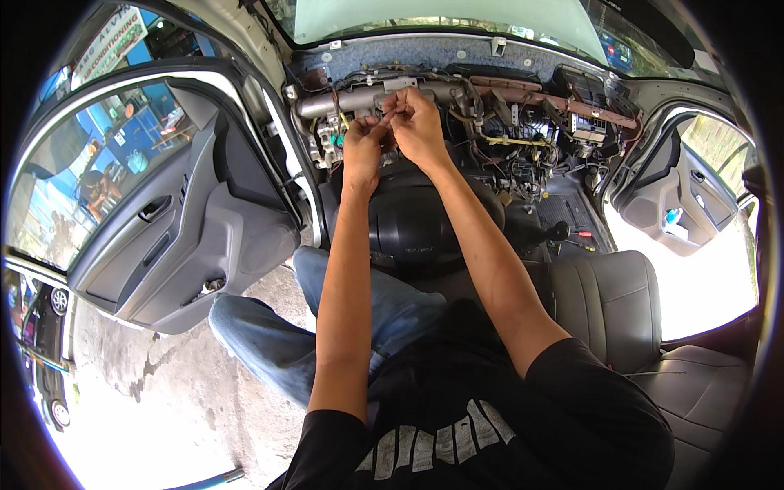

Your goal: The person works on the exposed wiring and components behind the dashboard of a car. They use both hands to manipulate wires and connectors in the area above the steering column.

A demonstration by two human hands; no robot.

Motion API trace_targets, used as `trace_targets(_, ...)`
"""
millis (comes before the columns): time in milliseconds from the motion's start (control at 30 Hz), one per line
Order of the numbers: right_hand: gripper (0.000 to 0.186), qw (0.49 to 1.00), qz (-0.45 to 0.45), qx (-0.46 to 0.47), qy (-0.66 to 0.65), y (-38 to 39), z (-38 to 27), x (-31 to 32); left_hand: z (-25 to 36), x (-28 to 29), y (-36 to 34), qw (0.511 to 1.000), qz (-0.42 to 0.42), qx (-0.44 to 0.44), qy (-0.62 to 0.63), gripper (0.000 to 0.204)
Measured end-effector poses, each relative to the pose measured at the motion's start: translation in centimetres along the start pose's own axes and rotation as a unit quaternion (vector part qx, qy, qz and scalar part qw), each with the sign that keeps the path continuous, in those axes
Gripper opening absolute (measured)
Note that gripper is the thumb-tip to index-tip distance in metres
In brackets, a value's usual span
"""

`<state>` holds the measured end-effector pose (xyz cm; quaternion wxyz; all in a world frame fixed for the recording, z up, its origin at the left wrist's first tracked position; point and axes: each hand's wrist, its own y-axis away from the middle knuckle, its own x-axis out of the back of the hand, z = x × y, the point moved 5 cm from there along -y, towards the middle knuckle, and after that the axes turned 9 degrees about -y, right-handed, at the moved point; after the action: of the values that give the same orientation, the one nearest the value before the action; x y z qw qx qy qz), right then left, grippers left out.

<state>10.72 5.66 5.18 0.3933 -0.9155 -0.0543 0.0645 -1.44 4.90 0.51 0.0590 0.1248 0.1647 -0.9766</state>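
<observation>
Both hands meet above the steering wheel, in front of a bare metal cross-beam in a stripped dashboard. My left hand is closed, its thumb and fingertips pinched together. My right hand touches it from the right, fingers bent and pinched as well. Whatever lies between the fingertips is too small and too covered to make out. A yellow strip and a green connector show just left of my left hand. Below my wrists is the black steering wheel hub.
Loose wiring hangs in the opened dashboard to the right. A gear lever and a red-handled tool are beside the passenger footwell. The driver's door stands open on the left, the passenger door on the right. A dark seat is beside me.
</observation>
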Motion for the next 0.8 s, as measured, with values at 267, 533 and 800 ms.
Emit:
trace_targets(267,0.02,0.999,0.01,-0.01,-0.034,0.03,-0.06,0.14,0.17,-0.22,0.14,1.0,0.0,0.001,0.009,0.02)
trace_targets(533,0.021,0.999,0.015,-0.027,-0.036,-0.03,0.25,0.24,0.52,-0.38,0.38,1.0,-0.005,-0.001,0.012,0.015)
trace_targets(800,0.019,0.999,0.027,-0.012,-0.039,0.02,0.18,0.35,0.31,-0.29,0.33,1.0,-0.004,-0.001,-0.002,0.011)
